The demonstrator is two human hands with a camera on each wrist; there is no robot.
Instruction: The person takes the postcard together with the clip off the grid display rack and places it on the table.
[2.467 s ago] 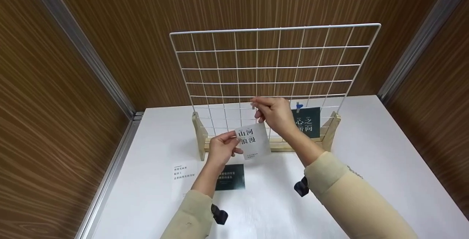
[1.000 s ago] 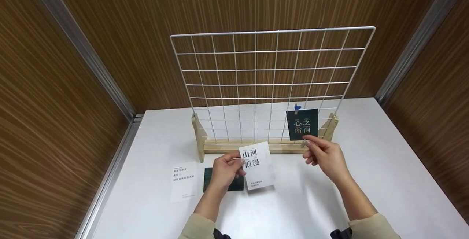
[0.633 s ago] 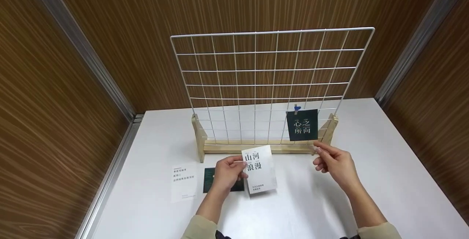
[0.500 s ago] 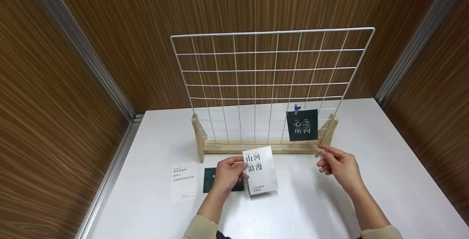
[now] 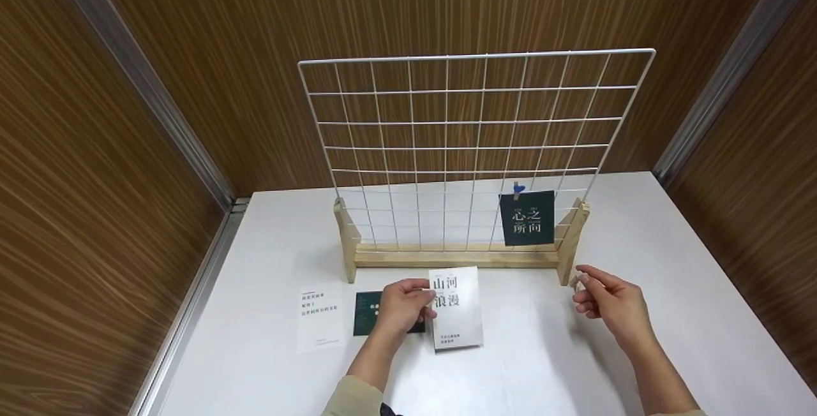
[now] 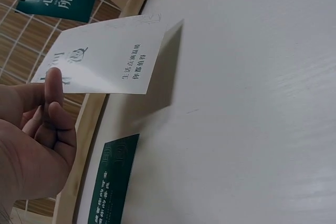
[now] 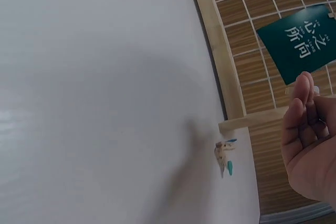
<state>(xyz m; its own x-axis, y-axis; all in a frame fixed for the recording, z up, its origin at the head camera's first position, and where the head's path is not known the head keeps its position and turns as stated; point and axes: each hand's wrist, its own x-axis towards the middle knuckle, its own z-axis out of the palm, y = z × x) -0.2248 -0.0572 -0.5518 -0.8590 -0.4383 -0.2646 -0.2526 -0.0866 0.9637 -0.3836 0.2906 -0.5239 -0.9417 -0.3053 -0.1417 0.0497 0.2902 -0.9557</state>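
My left hand (image 5: 403, 306) pinches a white card (image 5: 461, 326) with dark Chinese characters by its left edge, just above the table. In the left wrist view the card (image 6: 113, 59) tilts and casts a shadow. My right hand (image 5: 616, 307) pinches a small wooden clothespin (image 7: 290, 91), mostly hidden by the fingertips, right of the stand's wooden foot. A white wire grid panel (image 5: 447, 121) stands behind the hands. On its lower right hangs a dark green card (image 5: 528, 228), under a clothespin (image 5: 517, 190) with a blue heart.
A wooden base (image 5: 456, 258) supports the grid. Another white card (image 5: 320, 319) lies at the table's left, beside a green card (image 5: 366, 314) partly covered by my left hand. Several small clothespins (image 7: 223, 156) lie near the right foot.
My right hand has moved from the middle of the grid down and right, past the green card. My left hand has lowered the white card towards me, and it now stands straighter.
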